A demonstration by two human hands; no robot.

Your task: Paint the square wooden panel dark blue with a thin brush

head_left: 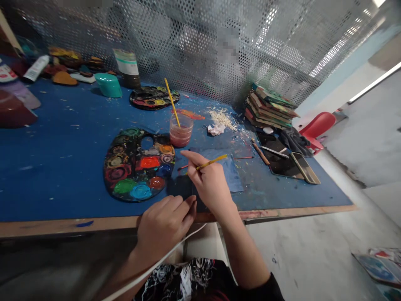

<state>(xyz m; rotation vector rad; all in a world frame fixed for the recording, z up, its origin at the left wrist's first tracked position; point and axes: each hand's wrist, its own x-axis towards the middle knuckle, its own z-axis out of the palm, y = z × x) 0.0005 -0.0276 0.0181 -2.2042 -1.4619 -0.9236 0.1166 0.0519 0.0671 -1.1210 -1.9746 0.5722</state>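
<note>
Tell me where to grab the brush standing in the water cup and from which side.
Take the brush by the bare upper part of its yellow handle, well above the cup rim. Its tip sits in the pinkish water and the handle leans up and away toward the small palette. Come from above on the right, since the big palette with wet paint lies left of the cup.
</note>
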